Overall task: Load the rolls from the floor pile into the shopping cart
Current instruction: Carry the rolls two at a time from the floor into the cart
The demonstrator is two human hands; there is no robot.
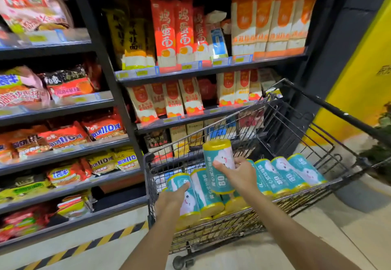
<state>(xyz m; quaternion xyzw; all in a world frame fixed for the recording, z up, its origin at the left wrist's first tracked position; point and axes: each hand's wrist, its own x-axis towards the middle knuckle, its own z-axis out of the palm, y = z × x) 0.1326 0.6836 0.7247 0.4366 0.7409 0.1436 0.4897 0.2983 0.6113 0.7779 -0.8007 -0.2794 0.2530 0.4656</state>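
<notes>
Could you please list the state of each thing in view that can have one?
Cart: partly loaded, rolls lying in its basket.
Held roll: upright, above the cart.
Left roll: lying in the cart, under the left hand.
Right hand: gripping the held roll.
Left hand: resting on the left roll.

Bright, even store light falls from overhead, the shelves (63,104) left of the left hand (171,197) smear with motion blur, and wide-angle distortion bows the edges.
</notes>
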